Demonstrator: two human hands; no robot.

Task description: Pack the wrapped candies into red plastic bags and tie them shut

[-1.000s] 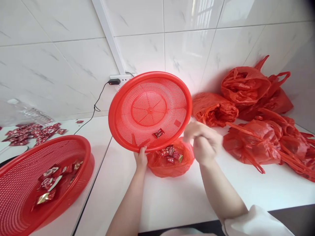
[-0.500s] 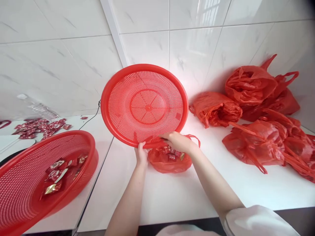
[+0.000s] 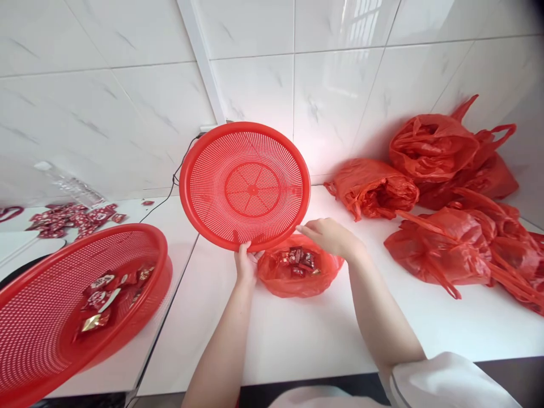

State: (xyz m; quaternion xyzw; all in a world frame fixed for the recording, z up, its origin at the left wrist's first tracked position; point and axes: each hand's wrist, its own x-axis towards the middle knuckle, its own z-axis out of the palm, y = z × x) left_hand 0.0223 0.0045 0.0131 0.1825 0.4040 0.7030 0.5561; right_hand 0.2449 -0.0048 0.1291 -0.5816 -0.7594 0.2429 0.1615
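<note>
A round red plastic basket (image 3: 250,190) with perforated walls stands tilted up, its inside facing me and holding nothing. My left hand (image 3: 245,263) grips its lower rim, thumb over the edge and fingers behind. My right hand (image 3: 329,237) is at the basket's lower right rim, fingers stretched out to the left; whether the fingertips touch the rim is hard to tell. Below both lies an open red plastic bag (image 3: 297,286) on the white counter, with several small wrapped candies (image 3: 300,260) in it.
At the left, a second red basket (image 3: 140,238) leans with several wrapped packets (image 3: 102,297) inside. Behind it lie a pile of red packets (image 3: 70,218) and a clear plastic bottle (image 3: 76,187). Several filled red bags (image 3: 446,243) crowd the right side. A black cable (image 3: 170,190) runs along the tiled wall.
The basket has shifted slightly left and away from the bag. My right hand has moved right from inside its lower rim, and more of the candies in the bag show.
</note>
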